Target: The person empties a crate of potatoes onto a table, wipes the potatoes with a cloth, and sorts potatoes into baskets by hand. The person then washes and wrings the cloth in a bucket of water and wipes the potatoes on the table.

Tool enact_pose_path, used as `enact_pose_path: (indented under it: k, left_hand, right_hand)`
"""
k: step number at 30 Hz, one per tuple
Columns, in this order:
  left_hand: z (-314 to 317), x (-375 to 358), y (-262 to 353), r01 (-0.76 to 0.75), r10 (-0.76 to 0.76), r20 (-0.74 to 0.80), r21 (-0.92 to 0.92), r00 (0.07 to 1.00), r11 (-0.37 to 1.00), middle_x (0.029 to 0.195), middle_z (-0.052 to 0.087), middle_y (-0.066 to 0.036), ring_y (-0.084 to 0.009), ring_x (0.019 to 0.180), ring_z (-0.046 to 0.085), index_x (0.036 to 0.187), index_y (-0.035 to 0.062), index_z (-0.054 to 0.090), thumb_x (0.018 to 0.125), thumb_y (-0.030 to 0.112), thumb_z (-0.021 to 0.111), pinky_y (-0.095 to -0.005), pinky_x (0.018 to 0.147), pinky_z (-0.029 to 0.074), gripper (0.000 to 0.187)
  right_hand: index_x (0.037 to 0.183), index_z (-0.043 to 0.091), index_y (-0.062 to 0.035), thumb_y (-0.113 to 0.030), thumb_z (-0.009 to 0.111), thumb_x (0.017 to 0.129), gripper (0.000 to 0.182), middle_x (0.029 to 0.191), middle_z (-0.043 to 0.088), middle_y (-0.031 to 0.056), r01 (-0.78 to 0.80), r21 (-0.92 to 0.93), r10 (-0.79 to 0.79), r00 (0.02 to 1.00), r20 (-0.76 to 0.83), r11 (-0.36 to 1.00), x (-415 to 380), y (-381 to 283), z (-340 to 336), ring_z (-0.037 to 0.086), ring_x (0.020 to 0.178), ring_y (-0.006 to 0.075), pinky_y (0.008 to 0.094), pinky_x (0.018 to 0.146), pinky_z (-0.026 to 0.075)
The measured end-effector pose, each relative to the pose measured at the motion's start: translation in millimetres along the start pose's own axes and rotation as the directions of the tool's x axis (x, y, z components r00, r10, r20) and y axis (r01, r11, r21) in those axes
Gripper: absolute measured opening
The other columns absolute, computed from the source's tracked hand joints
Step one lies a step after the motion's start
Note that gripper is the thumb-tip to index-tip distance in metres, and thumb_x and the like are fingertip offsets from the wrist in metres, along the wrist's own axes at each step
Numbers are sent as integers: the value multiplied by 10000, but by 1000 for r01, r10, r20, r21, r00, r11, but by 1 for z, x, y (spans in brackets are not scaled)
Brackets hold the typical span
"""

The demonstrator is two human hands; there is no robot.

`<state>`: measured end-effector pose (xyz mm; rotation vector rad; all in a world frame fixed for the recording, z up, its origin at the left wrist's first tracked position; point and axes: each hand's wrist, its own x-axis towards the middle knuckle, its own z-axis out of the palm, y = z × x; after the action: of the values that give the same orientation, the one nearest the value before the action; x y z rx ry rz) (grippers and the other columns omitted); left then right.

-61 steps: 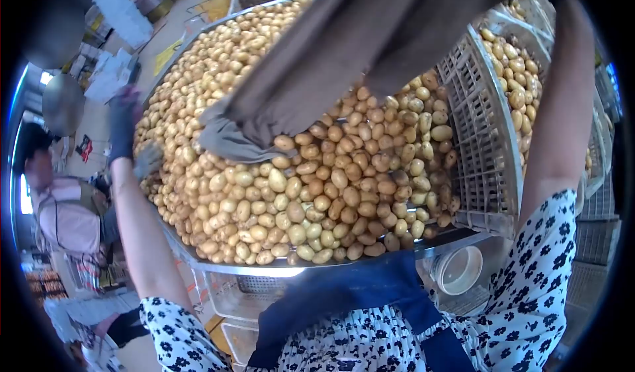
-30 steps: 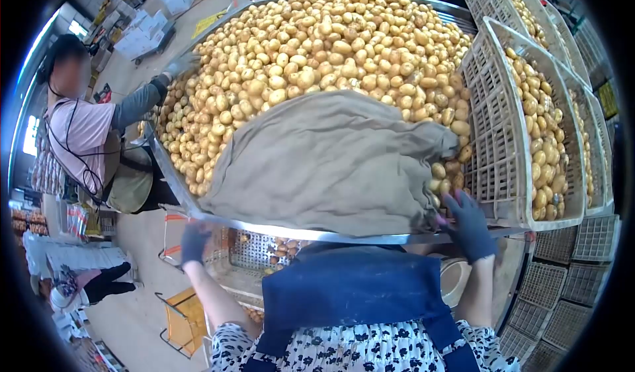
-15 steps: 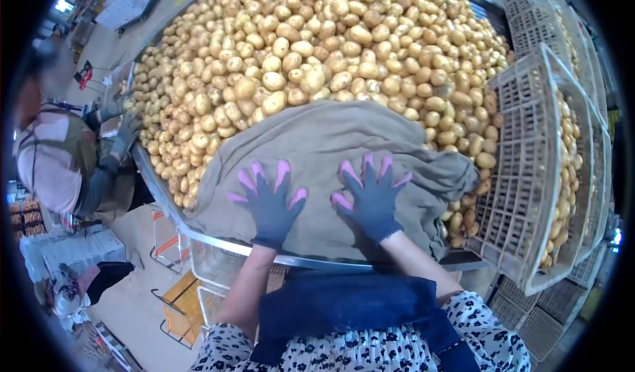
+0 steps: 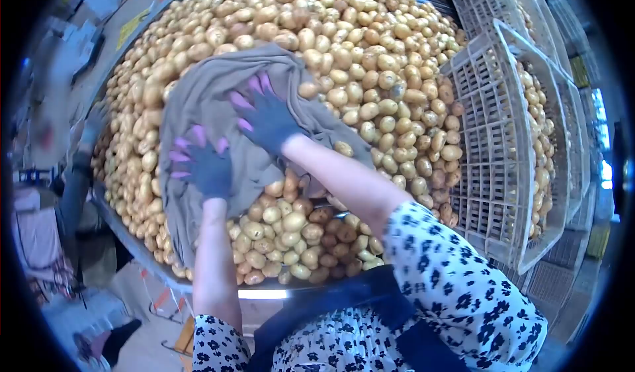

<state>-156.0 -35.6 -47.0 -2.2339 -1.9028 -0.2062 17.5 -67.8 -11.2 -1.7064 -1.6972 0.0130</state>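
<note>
A grey-brown cloth (image 4: 205,94) lies bunched over a big heap of potatoes (image 4: 370,34). My left hand (image 4: 210,168), in a dark glove with pink fingertips, presses flat on the cloth's left part with its fingers spread. Further forward and to the right, my right hand (image 4: 270,119), gloved the same way, also rests on the cloth, fingers apart. Neither hand grips anything. Potatoes lie bare between my forearms, close to the metal front edge of the table.
Plastic crates (image 4: 489,147) full of potatoes stand tilted along the right side. A metal rim (image 4: 126,239) bounds the heap on the left. Another person (image 4: 79,193) stands beyond that rim, with a gloved hand near the potatoes.
Both hands have moved forward and left, pushing the cloth along. The cloth is more crumpled, and potatoes by the front edge are now uncovered. The view has shifted too.
</note>
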Motion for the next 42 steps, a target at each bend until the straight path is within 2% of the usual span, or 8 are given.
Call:
enact_pose_path:
  k: [10, 12, 18, 20, 24, 32, 35, 42]
  left_hand:
    - [-106, -130, -29, -528, 575, 145, -267, 805, 806, 1200, 522, -196, -373, 1095, 494, 1227, 92, 502, 864, 393, 493, -541, 931, 335, 472]
    - [-113, -108, -37, -315, 502, 311, -492, 807, 811, 1140, 554, -187, -340, 1052, 524, 1178, 74, 535, 864, 395, 503, -485, 911, 365, 449]
    - [-97, -43, -28, -77, 205, 55, -811, 977, 580, 1010, 604, -155, -313, 919, 568, 1061, 34, 583, 889, 352, 500, -364, 787, 438, 371]
    - [-71, -37, -17, 124, 300, 387, -767, 872, 630, 1056, 600, -145, -318, 950, 562, 1114, 39, 552, 901, 289, 471, -379, 812, 435, 338]
    - [-47, -50, -2, -355, 412, 55, -411, 910, 840, 1161, 557, -170, -342, 1044, 527, 1174, 39, 508, 889, 233, 443, -419, 910, 390, 351]
    - [-81, -54, 6, -16, 269, 165, -826, 949, 563, 1141, 560, -194, -324, 1019, 552, 1377, 33, 278, 889, 178, 477, -360, 860, 425, 547]
    - [-73, -42, 11, -255, 361, 44, -627, 932, 736, 1036, 585, -120, -214, 841, 532, 1325, 28, 362, 890, 176, 491, -299, 760, 438, 478]
    - [-169, 65, 83, 160, 359, 195, -979, 913, 124, 761, 552, 16, -96, 536, 493, 980, 75, 538, 884, 185, 498, -232, 459, 390, 151]
  right_hand:
    - [1209, 520, -128, -316, 507, 852, 403, 1262, 490, 117, 128, -332, 90, 818, 569, 934, -158, -55, -165, 434, 1182, 325, 449, 961, 372]
    - [1133, 581, -96, -361, 548, 842, 395, 1199, 541, 101, -597, 232, 338, 685, 645, 768, -143, -42, -193, 448, 1179, 277, 380, 999, 344]
    - [833, 664, -133, -310, 533, 822, 220, 987, 617, 52, -14, -316, 68, 985, 158, 949, -104, 3, -144, 557, 979, 247, 367, 815, 443]
    - [940, 625, -118, -274, 612, 765, 235, 946, 593, 57, -83, -547, 333, 865, 376, 833, -90, -9, -126, 526, 936, 237, 393, 775, 436]
    - [873, 615, -132, -262, 617, 736, 189, 865, 561, 54, 34, -489, 120, 953, 279, 871, -103, -10, -140, 514, 864, 249, 422, 718, 421]
    - [875, 595, -69, -187, 616, 803, 139, 719, 575, 52, -111, 233, 205, 879, -430, 966, -156, -108, -305, 579, 792, 219, 319, 786, 448]
    - [931, 594, -57, -242, 556, 872, 198, 649, 572, 45, -336, 662, 406, 912, 52, 671, -182, -131, -320, 585, 673, 169, 276, 719, 462]
    - [996, 593, -79, -95, 626, 780, 219, 918, 622, 76, -313, -213, 236, 917, -321, 926, -229, -80, -349, 635, 723, 194, 285, 632, 497]
